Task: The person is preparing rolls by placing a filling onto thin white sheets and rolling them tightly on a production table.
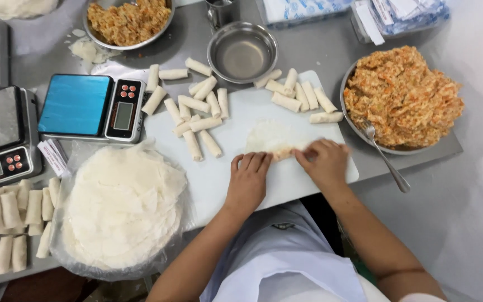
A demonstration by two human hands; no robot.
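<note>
Your left hand point(248, 178) lies flat near the front edge of the white cutting board point(236, 168), fingers together and pressed down, their tips at the left end of the half-rolled wrapper point(275, 142). Your right hand point(324, 161) sits just beside it, fingers curled over the roll's right end, pinching the folded edge. The roll's long axis runs left to right, parallel to the board's front edge. It looks pale and thin, with an orange-brown strip of filling showing between your hands and the unrolled sheet spreading toward the board's middle.

At the table's near left corner rests a stack of round wrappers point(121, 210) on plastic. Farther back, finished rolls point(194, 120) lie scattered over the board's far left corner and along its far edge. Off the board's right edge stands a bowl of filling point(402, 98) with a spoon point(384, 156); a blue-topped scale point(90, 106) sits left.
</note>
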